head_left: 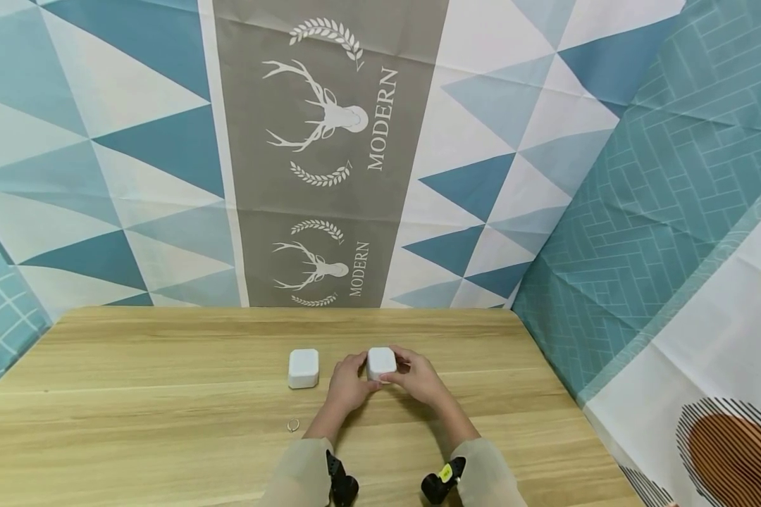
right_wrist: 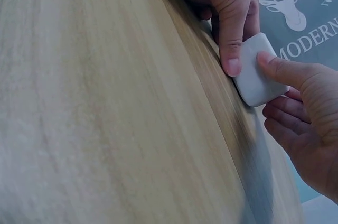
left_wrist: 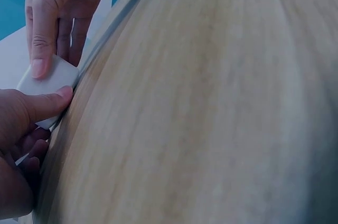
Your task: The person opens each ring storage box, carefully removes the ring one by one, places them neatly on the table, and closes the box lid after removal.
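A small white box [head_left: 381,360] with cut corners stands on the wooden table between my two hands. My left hand [head_left: 347,386] holds its left side, with the thumb on the near face. On the other side my right hand [head_left: 421,381] grips it, thumb in front and fingers behind. Both thumbs press the white box [right_wrist: 255,78] in the right wrist view. The left wrist view shows the same box [left_wrist: 62,76] between the hands, its far side hidden by fingers. A second white box [head_left: 304,367] sits left of my left hand, apart from it.
A small silvery ring [head_left: 293,424] lies on the wooden table [head_left: 165,408], nearer to me than the second box. Patterned cloth [head_left: 330,232] hangs right behind the table's far edge, and more cloth [head_left: 647,267] hangs along the right side.
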